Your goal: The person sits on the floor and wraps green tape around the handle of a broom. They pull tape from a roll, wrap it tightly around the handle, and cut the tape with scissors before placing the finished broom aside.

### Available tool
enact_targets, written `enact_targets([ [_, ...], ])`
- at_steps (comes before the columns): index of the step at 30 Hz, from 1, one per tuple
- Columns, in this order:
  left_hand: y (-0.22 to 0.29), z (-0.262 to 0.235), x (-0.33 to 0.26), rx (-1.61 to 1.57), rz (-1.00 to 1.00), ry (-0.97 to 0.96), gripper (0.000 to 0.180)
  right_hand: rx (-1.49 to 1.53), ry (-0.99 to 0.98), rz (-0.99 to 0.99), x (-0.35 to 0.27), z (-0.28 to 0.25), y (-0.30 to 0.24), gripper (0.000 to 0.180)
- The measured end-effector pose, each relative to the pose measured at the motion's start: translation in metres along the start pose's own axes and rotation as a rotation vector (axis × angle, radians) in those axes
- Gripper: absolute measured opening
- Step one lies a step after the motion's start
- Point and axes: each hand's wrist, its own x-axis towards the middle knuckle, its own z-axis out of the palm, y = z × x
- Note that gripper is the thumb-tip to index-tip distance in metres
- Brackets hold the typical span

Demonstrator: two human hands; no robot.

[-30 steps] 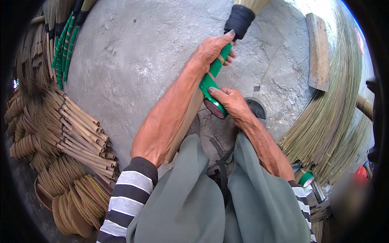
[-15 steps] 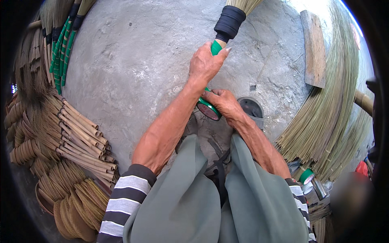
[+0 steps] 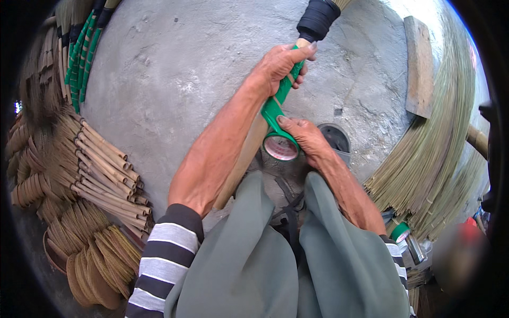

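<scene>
My left hand [image 3: 281,68] is closed round the upper handle of a broom [image 3: 245,153], just below the black binding [image 3: 318,20] at its head. Green tape spirals down the pale wooden handle from there. A strip of it runs off the handle to a roll of green tape [image 3: 281,147], which my right hand [image 3: 306,137] pinches at its edge with the thumb on top. The handle slants down toward my left knee, partly behind my left forearm. Most of the broom's bristles are cut off by the upper edge of the view.
A wooden plank [image 3: 419,69] lies by long loose bristle stalks [image 3: 450,122] at right. A dark round container [image 3: 335,140] is beyond my right hand. Another green tape roll [image 3: 401,231] sits lower right. At left are bundled brooms [image 3: 106,212] and finished green-wrapped handles [image 3: 85,58].
The broom has shifted up and right with my left hand. More of the handle now shows green wrapping, and a strip of tape is drawn out between handle and roll.
</scene>
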Motion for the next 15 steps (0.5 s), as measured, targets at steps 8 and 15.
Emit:
enact_targets([
  [8, 0.002, 0.009, -0.019, 0.371, 0.165, 0.275, 0.049, -0.400, 0.048, -0.114, 0.013, -0.004, 0.007, 0.040],
  [15, 0.047, -0.017, 0.012, -0.053, 0.132, 0.047, 0.070, -0.428, -0.005, 0.016, -0.018, -0.005, 0.027, 0.038],
])
